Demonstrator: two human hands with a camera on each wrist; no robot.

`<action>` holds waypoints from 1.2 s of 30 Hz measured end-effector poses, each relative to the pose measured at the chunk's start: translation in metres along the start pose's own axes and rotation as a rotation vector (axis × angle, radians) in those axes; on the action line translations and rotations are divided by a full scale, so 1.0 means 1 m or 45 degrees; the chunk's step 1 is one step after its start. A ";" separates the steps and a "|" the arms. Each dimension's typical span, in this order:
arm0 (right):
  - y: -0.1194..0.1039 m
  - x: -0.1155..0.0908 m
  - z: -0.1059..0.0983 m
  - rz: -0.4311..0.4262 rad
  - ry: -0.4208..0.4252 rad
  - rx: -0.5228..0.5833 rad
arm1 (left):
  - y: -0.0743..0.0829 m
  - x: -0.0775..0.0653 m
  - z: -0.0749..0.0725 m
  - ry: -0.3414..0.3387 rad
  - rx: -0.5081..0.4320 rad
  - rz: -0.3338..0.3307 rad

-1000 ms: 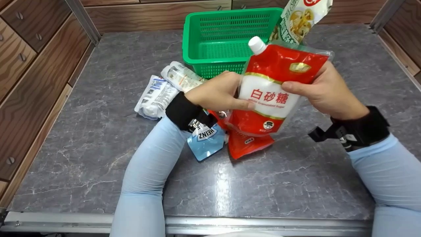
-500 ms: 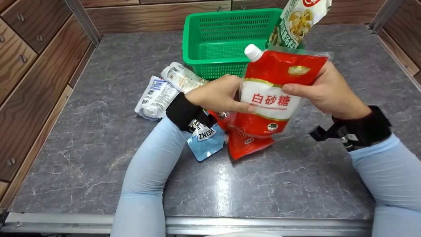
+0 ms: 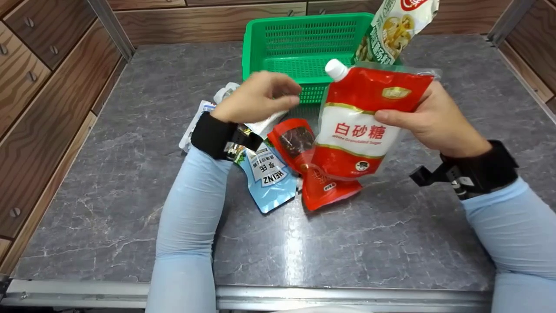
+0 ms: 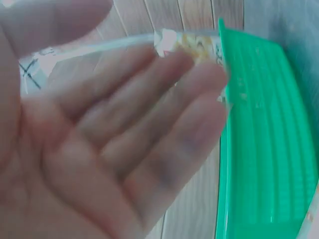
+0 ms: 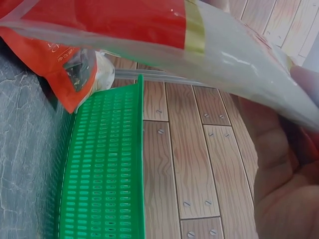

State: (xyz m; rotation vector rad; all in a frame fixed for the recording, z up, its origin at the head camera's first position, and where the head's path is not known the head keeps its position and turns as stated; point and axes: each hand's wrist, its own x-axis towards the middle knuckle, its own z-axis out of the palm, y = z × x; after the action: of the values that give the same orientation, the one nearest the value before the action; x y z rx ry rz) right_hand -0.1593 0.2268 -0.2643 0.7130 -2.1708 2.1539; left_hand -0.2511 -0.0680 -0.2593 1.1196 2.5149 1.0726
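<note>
A red and white pouch of white granulated sugar (image 3: 354,126) with a white screw cap is held up in front of the basket. My right hand (image 3: 438,117) grips its right side, thumb across the front; in the right wrist view the fingers (image 5: 271,154) lie behind the pouch. My left hand (image 3: 260,98) hovers empty to the left, over the near left corner of the green basket (image 3: 249,56). In the left wrist view its fingers (image 4: 164,129) are extended, slightly blurred, with nothing in the palm. Below lie a blue Heinz pouch (image 3: 271,178) and a red pouch (image 3: 325,187) with a see-through window.
White pouches (image 3: 191,126) lie partly hidden behind the left wrist. A green and white packet (image 3: 393,32) stands upright at the basket's right end. Wooden-patterned walls (image 3: 208,24) enclose the grey marbled table (image 3: 130,195), which has a metal front edge (image 3: 347,298).
My left hand has let go of the sugar pouch and moved left and up, uncovering the Heinz and red pouches. The sugar pouch dipped slightly and stays in my right hand.
</note>
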 end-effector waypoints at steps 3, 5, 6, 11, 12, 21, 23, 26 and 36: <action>0.000 0.000 0.000 0.003 -0.002 -0.003 | -0.011 0.003 -0.006 0.310 -0.021 -0.135; 0.000 0.000 0.000 0.004 -0.004 -0.006 | -0.017 0.005 -0.009 0.515 -0.026 -0.250; 0.000 0.000 0.000 0.004 -0.004 -0.007 | -0.020 0.006 -0.010 0.599 -0.039 -0.313; 0.001 0.000 0.000 0.000 -0.005 -0.013 | -0.039 0.010 -0.012 0.814 -0.186 -0.624; 0.001 0.000 0.000 0.001 -0.006 -0.017 | -0.044 0.011 -0.013 0.823 -0.269 -0.678; 0.002 0.000 -0.002 -0.001 -0.018 -0.051 | -0.079 0.019 -0.007 0.785 -1.128 -0.836; 0.002 0.000 -0.001 0.001 -0.016 -0.047 | -0.082 0.020 -0.006 0.777 -1.224 -0.804; 0.002 0.000 0.000 -0.002 -0.009 -0.044 | -0.082 0.022 -0.004 0.778 -1.317 -0.736; -0.008 0.012 0.009 -0.029 -0.025 -0.117 | -0.082 0.025 -0.003 0.843 -1.420 -0.751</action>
State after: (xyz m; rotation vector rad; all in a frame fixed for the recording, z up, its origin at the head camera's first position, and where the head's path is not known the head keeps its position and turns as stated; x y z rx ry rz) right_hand -0.1654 0.2151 -0.2538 0.7524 -2.2429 2.0305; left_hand -0.3162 -0.0892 -0.3100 -0.2985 1.7311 2.3485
